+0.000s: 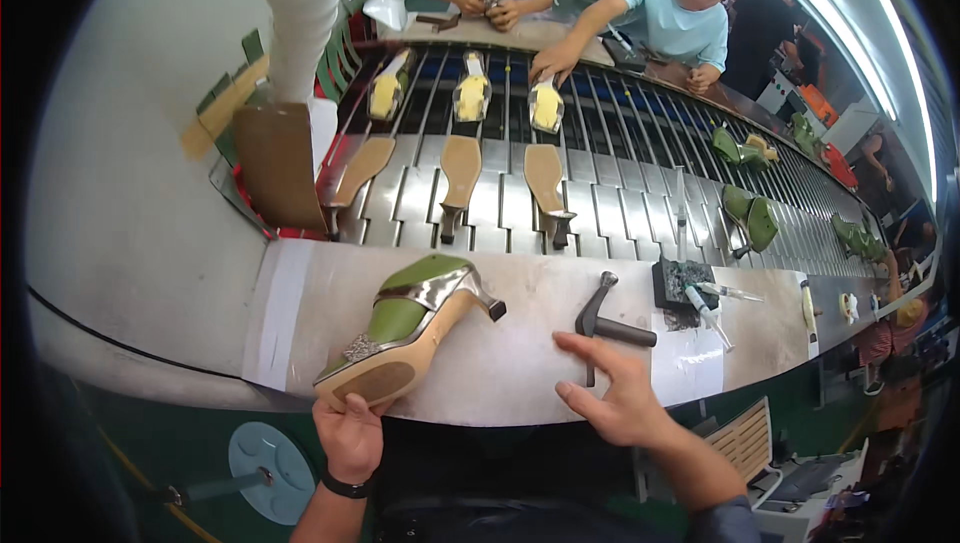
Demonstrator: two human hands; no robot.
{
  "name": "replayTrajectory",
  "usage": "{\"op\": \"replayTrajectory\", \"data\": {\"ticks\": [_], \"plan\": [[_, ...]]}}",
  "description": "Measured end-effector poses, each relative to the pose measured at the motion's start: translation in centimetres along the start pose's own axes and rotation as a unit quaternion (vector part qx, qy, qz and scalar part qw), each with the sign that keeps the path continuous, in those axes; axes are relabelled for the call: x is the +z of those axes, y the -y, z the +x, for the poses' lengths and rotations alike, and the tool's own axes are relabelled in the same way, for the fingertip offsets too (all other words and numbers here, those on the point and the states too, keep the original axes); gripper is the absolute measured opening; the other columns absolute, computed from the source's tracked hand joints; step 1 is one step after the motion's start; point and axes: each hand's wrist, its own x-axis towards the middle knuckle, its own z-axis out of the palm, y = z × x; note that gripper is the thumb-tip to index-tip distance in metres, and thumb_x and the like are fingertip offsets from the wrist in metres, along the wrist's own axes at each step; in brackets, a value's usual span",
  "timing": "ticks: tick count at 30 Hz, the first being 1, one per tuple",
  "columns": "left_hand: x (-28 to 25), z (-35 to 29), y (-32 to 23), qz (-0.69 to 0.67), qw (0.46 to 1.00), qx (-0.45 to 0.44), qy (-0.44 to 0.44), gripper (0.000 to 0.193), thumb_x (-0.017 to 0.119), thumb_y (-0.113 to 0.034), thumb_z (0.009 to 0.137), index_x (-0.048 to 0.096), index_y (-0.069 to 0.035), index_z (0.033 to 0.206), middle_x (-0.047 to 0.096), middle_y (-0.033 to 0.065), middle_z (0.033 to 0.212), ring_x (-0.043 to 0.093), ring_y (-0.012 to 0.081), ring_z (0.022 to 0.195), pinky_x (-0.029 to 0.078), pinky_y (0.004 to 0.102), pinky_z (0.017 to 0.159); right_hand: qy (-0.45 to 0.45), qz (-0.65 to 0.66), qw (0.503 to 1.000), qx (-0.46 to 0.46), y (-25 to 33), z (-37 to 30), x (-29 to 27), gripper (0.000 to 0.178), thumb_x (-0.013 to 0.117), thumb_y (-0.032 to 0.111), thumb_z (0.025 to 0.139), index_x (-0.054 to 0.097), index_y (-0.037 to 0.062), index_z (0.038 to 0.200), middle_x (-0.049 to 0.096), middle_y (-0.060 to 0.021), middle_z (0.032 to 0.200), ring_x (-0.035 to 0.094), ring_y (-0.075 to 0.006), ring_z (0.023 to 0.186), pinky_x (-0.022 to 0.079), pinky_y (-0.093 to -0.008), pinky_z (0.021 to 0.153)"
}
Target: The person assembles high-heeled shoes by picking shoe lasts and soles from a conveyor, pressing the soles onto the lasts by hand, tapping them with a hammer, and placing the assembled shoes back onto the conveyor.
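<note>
My left hand (348,438) grips a green high-heeled shoe (405,315) by its toe, thumb on the sole. The shoe lies tilted on its side over the bench, with a silver strap, a glittering ornament and a dark heel pointing right. Its tan sole with a brown oval patch faces me. Over the bench's front edge my right hand (622,398) is open, thumb and fingers apart, holding nothing. Just beyond its fingertips lies a dark hammer (620,331) on the pale bench top (510,343).
Beyond the bench runs a slatted metal conveyor (610,213) carrying soles with heels (461,171) and yellow-lined shoe pieces (471,93). A dark block (678,285) with syringes (708,318) stands right. A white hose (285,13) hangs left. A co-worker's hand (555,61) touches one shoe piece.
</note>
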Motion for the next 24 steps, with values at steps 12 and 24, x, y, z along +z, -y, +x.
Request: {"op": "replayTrajectory", "data": {"ticks": [12, 24], "plan": [[-1.9, -2.0, -5.5, 0.168, 0.975, -0.145, 0.015, 0.035, 0.060, -0.023, 0.110, 0.062, 0.004, 0.132, 0.072, 0.0223, 0.123, 0.075, 0.0318, 0.108, 0.064, 0.0417, 0.087, 0.069, 0.743, 0.650, 0.145, -0.1, -4.6, 7.5, 0.059, 0.056, 0.032, 0.106, 0.044, -0.0026, 0.153, 0.061, -0.0231, 0.143, 0.067, -0.0395, 0.123, 0.056, -0.0570, 0.105], [-12.6, -30.2, 1.6, 0.202, 0.773, -0.570, -0.192, 0.051, 0.051, -0.061, 0.103, 0.057, -0.016, 0.082, 0.048, 0.0020, 0.075, 0.041, 0.0184, 0.068, 0.029, 0.0393, 0.064, -0.443, 0.319, 0.838, -0.022, -4.3, 15.0, -1.5, 0.059, 0.072, 0.012, 0.100, 0.050, -0.0028, 0.153, 0.066, -0.0154, 0.135, 0.062, -0.0225, 0.123, 0.049, -0.0334, 0.105]]}}
